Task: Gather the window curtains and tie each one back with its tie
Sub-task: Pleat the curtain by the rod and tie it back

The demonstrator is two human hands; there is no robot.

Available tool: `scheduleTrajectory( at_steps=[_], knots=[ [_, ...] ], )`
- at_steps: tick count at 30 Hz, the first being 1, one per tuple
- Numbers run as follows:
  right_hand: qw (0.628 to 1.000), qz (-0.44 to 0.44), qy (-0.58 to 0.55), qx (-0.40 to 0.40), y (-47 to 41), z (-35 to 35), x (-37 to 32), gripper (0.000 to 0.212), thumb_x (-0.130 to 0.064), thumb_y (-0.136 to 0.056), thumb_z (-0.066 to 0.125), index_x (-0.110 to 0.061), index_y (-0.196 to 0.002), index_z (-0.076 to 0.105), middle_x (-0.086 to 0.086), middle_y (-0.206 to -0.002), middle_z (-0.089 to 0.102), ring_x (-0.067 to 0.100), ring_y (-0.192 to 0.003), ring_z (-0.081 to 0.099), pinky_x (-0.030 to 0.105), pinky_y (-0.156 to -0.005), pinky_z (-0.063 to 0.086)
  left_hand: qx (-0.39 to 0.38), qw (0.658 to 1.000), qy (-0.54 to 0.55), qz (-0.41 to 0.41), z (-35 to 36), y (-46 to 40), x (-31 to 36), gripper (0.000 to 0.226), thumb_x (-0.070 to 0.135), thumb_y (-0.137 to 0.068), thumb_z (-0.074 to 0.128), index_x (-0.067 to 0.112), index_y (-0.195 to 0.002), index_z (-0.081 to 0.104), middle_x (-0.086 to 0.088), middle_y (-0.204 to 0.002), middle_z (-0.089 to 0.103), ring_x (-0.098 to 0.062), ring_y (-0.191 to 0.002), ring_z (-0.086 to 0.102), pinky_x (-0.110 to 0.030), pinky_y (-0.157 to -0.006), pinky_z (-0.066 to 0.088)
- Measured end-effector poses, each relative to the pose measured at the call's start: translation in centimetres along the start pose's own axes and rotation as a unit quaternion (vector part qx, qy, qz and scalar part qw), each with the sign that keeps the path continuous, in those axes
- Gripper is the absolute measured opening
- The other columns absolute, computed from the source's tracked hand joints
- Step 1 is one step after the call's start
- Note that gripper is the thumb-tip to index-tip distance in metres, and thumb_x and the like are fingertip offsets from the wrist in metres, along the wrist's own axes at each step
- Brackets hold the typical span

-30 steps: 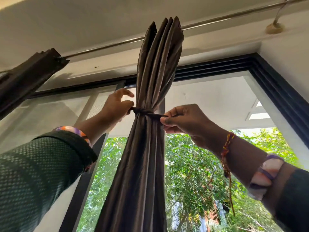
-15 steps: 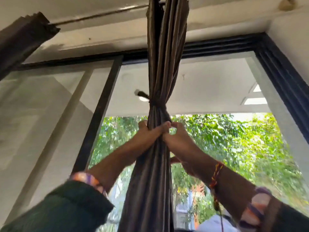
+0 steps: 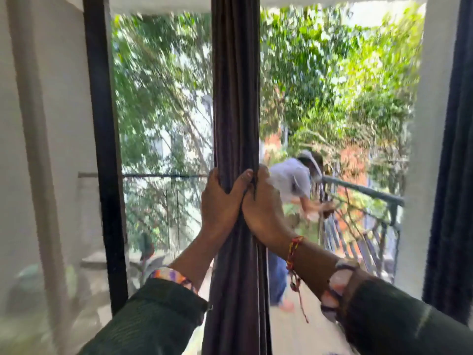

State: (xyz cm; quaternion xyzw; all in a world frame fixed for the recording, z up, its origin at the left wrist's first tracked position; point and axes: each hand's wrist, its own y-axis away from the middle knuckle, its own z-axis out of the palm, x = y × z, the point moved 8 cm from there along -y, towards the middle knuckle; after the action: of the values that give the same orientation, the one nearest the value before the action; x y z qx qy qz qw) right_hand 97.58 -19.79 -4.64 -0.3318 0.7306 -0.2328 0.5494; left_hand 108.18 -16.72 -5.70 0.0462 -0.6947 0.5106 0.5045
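Dark green knit sleeves (image 3: pixel 158 313) reach up from the lower edge of the view, one on each forearm. The left wrist carries a multicoloured band (image 3: pixel 174 276); the right wrist carries a red-and-yellow thread (image 3: pixel 294 248) with a loose tail, and a pale strap (image 3: pixel 337 285) sits further down that forearm. Both hands meet on the gathered curtain (image 3: pixel 236 98), a dark brown bundle of narrow folds hanging upright in the middle of the window opening. The left hand (image 3: pixel 221 201) has its grip clamped on the bundle from the left, thumb crossing the front. The right hand (image 3: pixel 261 206) grips it from the right at the same height, fingers curled behind the cloth, the two hands touching. The tie is not in view. A black window frame post (image 3: pixel 102 149) stands just left of the curtain, with a pale mesh panel (image 3: pixel 38 175) beyond it. A second dark curtain (image 3: pixel 450 175) hangs at the far right edge. Outside, a person in a light shirt (image 3: pixel 291 180) bends towards a dark metal balcony railing (image 3: pixel 358 208); detail is blurred. Green trees (image 3: pixel 332 73) fill the background.
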Motion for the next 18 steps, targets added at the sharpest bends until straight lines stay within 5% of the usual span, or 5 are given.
scheduleTrajectory(
  at_steps=[8, 14, 18],
  knots=[
    [0.989, 0.106, 0.022, -0.104, 11.2, 2.9, 7.5, 0.033, -0.007, -0.094, 0.036, -0.010, -0.126, 0.045, 0.016, -0.100, 0.067, 0.032, -0.094, 0.064, 0.041, -0.083, 0.051, -0.007, 0.997, -0.043, -0.061, -1.9, 11.7, -8.1, 0.028, 0.027, -0.080, 0.069, 0.025, -0.102, 0.051, 0.021, -0.085, 0.059, -0.001, -0.079, 0.061, -0.007, -0.068, 0.046],
    [0.983, 0.133, -0.007, -0.127, 16.7, 1.4, 9.3, 0.023, -0.006, -0.095, 0.037, -0.003, -0.111, 0.053, 0.018, -0.101, 0.066, 0.030, -0.095, 0.063, 0.035, -0.084, 0.050, 0.001, 0.995, -0.067, -0.079, -1.7, 17.9, -8.2, 0.041, 0.041, -0.074, 0.060, 0.026, -0.108, 0.041, 0.017, -0.091, 0.057, -0.009, -0.082, 0.060, -0.021, -0.072, 0.047],
    [0.974, 0.109, 0.007, -0.200, 18.9, -1.5, 9.3, 0.019, -0.006, -0.094, 0.037, -0.006, -0.107, 0.051, 0.012, -0.093, 0.062, 0.022, -0.086, 0.057, 0.028, -0.073, 0.042, 0.019, 0.991, -0.122, -0.060, -0.9, 20.3, -5.4, 0.053, 0.046, -0.077, 0.057, 0.018, -0.118, 0.038, -0.003, -0.113, 0.057, -0.021, -0.101, 0.058, -0.039, -0.087, 0.049]
  ],
)
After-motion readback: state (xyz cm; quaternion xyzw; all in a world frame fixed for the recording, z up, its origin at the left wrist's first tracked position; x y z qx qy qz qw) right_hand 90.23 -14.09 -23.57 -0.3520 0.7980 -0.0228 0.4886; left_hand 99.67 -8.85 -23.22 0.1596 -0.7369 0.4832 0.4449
